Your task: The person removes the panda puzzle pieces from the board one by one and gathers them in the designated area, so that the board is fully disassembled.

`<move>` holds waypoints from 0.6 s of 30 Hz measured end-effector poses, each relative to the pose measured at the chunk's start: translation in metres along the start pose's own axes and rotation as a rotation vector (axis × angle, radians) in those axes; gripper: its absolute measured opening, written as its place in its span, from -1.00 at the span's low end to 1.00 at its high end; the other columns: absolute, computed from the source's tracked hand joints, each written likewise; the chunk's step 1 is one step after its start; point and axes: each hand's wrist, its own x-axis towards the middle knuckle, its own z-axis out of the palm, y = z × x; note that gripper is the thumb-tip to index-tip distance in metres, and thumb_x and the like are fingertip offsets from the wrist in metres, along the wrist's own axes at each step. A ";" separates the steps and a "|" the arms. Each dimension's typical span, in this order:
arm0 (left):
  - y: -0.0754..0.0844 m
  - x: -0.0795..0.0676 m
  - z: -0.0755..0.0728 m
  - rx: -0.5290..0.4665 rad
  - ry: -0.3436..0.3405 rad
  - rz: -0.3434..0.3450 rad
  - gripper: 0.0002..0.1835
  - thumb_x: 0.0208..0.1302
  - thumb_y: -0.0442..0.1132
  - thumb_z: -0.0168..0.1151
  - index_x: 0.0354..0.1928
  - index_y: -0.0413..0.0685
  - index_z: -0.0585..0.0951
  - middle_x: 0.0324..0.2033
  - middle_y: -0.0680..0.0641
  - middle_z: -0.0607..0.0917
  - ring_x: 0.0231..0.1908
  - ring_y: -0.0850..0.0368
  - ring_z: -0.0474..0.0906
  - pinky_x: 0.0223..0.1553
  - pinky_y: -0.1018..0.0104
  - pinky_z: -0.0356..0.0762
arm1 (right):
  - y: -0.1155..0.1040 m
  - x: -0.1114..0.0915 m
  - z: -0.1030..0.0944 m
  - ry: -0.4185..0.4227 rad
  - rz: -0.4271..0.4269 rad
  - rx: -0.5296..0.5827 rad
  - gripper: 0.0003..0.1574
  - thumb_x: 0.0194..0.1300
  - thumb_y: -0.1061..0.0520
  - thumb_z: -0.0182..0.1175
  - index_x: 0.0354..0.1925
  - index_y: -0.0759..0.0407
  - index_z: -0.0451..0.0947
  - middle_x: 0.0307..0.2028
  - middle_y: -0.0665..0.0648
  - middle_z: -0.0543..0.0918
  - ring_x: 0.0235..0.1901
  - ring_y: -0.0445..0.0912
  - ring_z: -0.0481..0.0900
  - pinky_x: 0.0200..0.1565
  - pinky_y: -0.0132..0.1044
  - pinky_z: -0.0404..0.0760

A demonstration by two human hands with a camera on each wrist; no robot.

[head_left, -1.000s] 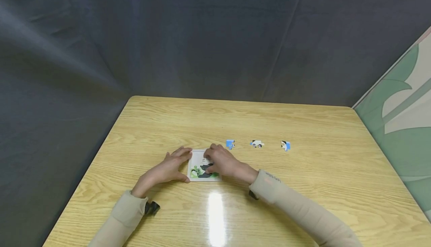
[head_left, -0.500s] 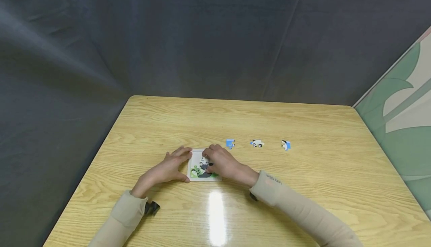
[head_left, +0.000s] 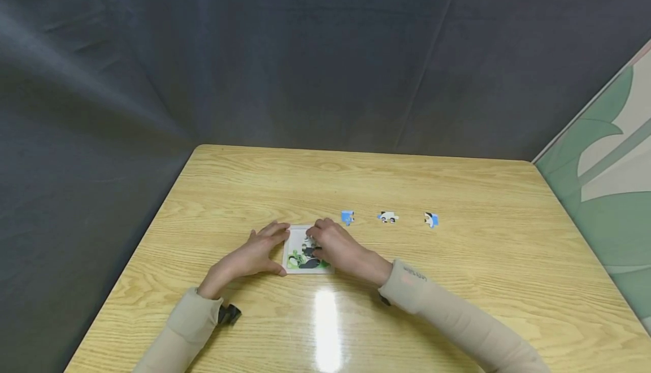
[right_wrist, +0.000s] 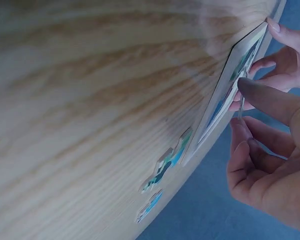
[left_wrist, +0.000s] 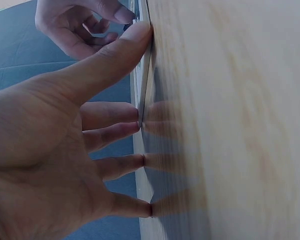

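A small white puzzle tray [head_left: 295,241] lies on the table with several panda pieces [head_left: 300,260] inside, green and black along its near side. My left hand [head_left: 254,253] braces the tray's left side, thumb at the near corner and a fingertip at the far one. The left wrist view shows the fingers [left_wrist: 110,116] of this hand spread and nearly straight. Over the tray's right part, my right hand [head_left: 339,244] pinches a puzzle piece [right_wrist: 241,109], seen edge-on in the right wrist view. The hand covers that side of the tray from above.
Beyond the tray lie three loose pieces in a row: a blue one [head_left: 347,217], a black and white one [head_left: 389,216] and a white and blue one [head_left: 432,219]. The wooden table [head_left: 458,282] ends at a dark curtain [head_left: 325,62] behind.
The right fingertips have shifted slightly over the tray, and the black and white piece under them has moved a little. The left hand and the loose pieces have stayed put.
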 end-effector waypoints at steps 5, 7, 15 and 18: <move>0.000 0.001 0.001 -0.009 -0.002 -0.003 -0.10 -0.05 -0.11 0.52 0.32 -0.34 0.35 0.42 -0.22 0.17 0.43 -0.29 -0.11 0.17 -0.56 -0.16 | 0.006 -0.007 -0.006 0.072 -0.001 0.036 -0.46 -0.03 0.28 0.48 -0.02 0.34 0.60 -0.19 0.15 0.62 -0.19 -0.05 0.56 -0.15 -0.33 0.61; 0.000 0.002 0.001 -0.009 -0.002 -0.003 -0.09 -0.06 -0.11 0.52 0.32 -0.35 0.35 0.42 -0.23 0.17 0.43 -0.30 -0.11 0.17 -0.56 -0.16 | 0.011 -0.010 -0.010 0.109 -0.003 0.067 -0.45 -0.02 0.30 0.47 -0.01 0.37 0.58 -0.19 0.18 0.62 -0.19 -0.03 0.57 -0.15 -0.33 0.62; -0.001 0.002 0.002 -0.011 -0.011 -0.007 -0.07 -0.05 -0.11 0.52 0.34 -0.36 0.32 0.43 -0.22 0.15 0.44 -0.28 -0.14 0.19 -0.54 -0.20 | 0.036 -0.031 -0.035 0.206 0.030 0.127 -0.44 -0.04 0.34 0.47 -0.02 0.44 0.57 -0.24 0.22 0.62 -0.24 0.02 0.60 -0.20 -0.28 0.65; -0.002 0.001 0.002 -0.012 -0.011 -0.004 -0.07 -0.05 -0.11 0.51 0.34 -0.37 0.31 0.43 -0.22 0.14 0.44 -0.28 -0.14 0.20 -0.54 -0.21 | 0.046 -0.039 -0.043 0.232 0.040 0.130 -0.44 -0.06 0.34 0.49 -0.04 0.45 0.57 -0.26 0.24 0.61 -0.25 0.06 0.59 -0.22 -0.19 0.65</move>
